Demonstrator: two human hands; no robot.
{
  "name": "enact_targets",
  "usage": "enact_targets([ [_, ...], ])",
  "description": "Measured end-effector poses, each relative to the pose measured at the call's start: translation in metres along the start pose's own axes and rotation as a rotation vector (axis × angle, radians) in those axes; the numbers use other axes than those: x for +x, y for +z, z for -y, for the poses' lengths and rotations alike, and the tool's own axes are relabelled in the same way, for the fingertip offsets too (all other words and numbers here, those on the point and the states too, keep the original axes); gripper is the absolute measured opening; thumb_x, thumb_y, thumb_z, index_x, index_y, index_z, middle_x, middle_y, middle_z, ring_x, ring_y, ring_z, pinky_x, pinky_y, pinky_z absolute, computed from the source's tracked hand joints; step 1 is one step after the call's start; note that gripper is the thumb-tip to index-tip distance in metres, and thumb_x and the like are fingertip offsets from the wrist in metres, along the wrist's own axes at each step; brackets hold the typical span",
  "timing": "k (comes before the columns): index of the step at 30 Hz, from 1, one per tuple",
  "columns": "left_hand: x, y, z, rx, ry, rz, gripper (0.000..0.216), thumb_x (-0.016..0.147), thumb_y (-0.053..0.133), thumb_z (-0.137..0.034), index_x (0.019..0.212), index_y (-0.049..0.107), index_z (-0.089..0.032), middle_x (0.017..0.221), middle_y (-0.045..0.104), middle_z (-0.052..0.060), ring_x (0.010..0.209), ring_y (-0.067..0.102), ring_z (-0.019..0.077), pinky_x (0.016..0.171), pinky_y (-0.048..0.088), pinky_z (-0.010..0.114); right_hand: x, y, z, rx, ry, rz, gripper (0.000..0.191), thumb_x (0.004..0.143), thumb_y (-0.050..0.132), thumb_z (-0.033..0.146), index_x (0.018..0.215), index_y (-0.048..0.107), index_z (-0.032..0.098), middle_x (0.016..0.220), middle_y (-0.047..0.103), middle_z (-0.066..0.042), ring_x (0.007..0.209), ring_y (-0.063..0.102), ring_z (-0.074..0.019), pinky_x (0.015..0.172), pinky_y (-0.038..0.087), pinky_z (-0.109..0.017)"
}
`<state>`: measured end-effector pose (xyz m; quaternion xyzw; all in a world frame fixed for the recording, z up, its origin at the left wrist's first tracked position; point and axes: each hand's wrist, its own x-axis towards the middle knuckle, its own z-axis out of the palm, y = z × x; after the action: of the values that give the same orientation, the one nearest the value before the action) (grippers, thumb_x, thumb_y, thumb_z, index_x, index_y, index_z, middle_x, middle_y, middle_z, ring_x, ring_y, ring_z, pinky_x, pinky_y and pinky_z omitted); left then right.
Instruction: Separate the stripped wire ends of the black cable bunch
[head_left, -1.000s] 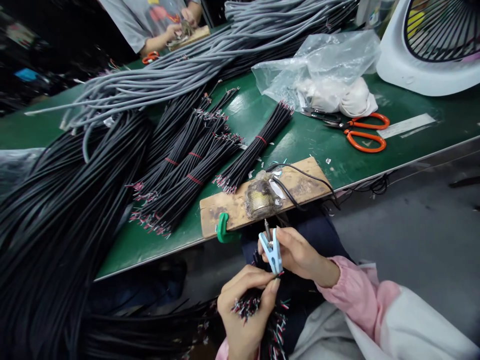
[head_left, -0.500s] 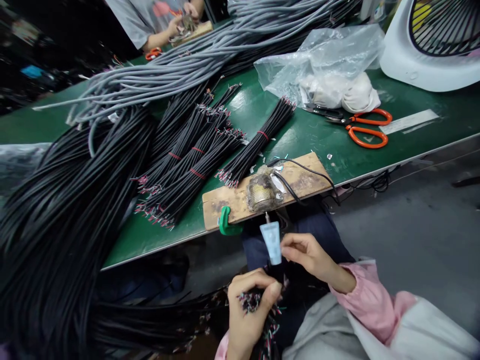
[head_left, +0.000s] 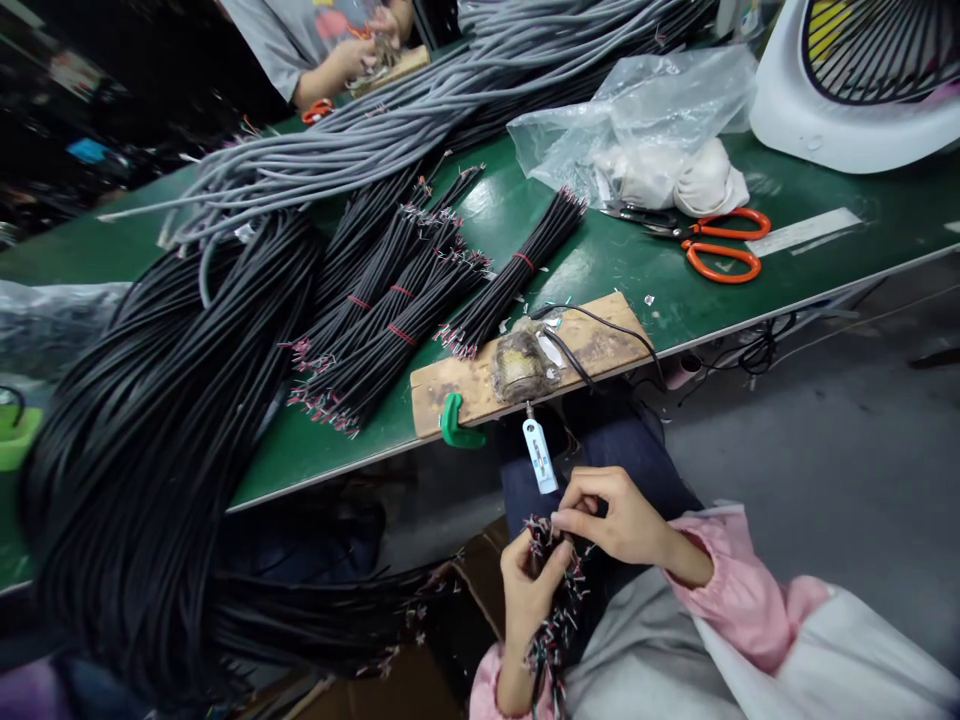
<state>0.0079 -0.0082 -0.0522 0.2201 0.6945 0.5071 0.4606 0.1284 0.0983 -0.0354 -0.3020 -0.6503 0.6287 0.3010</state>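
Observation:
My left hand (head_left: 529, 590) is wrapped around a bundle of thin black cables (head_left: 559, 625) above my lap; red, white and green wire tips stick out at its top. The thumb and forefinger of my right hand (head_left: 619, 515) are pinched together at the wire ends (head_left: 538, 535); exactly which wires they hold is too small to tell. Just beyond my hands, a light blue slotted plastic piece (head_left: 540, 458) hangs on a short metal shaft. That shaft sticks out of a small taped motor (head_left: 523, 366) fixed on a wooden board (head_left: 442, 392).
A green clamp (head_left: 456, 422) grips the board to the green table (head_left: 600, 262). Banded cable bundles (head_left: 517, 265), long black cables (head_left: 165, 450) and grey cables (head_left: 360, 140) lie leftward. Orange-handled scissors (head_left: 724, 245), a plastic bag (head_left: 637, 110) and a white fan (head_left: 795, 110) are rightward. Another person's hands (head_left: 360, 50) work across the table.
My left hand has shifted right and up with the cable bundle, bringing its tips to my right fingers. The light blue piece, blurred and wider before, now shows sharp and narrow. The view has shifted slightly.

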Motion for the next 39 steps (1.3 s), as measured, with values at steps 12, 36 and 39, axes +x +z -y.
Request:
enact_targets([
  [12,-0.015,0.001,-0.011,-0.037,0.049,-0.036,0.038,0.066,0.075,-0.048,0.058,0.06,-0.015,0.044,0.052,-0.003,0.038,0.046,0.0106,0.039,0.039,0.022,-0.008,0.003,0.0,0.076,-0.082,0.084,0.018,0.08,0.068,0.029,0.078,0.069,0.011,0.064,0.056,0.0,0.058,0.046,-0.0097,0.055,0.036,-0.022],
  [36,-0.015,-0.008,-0.04,0.163,0.278,0.157,0.024,0.079,0.066,-0.024,0.057,0.06,-0.016,0.05,0.053,-0.002,0.046,0.046,0.0106,0.048,0.035,0.022,-0.012,0.005,0.001,0.133,-0.18,0.05,0.017,0.082,0.067,0.03,0.076,0.067,0.013,0.065,0.054,-0.001,0.06,0.047,-0.0108,0.056,0.037,-0.024],
  [39,-0.014,-0.006,-0.041,0.107,0.266,0.121,0.019,0.078,0.068,-0.024,0.061,0.063,-0.016,0.051,0.053,-0.003,0.045,0.047,0.0099,0.048,0.036,0.022,-0.011,0.006,0.002,0.136,-0.17,0.012,0.016,0.084,0.064,0.026,0.077,0.068,0.013,0.065,0.055,-0.001,0.06,0.047,-0.0112,0.057,0.037,-0.024],
])
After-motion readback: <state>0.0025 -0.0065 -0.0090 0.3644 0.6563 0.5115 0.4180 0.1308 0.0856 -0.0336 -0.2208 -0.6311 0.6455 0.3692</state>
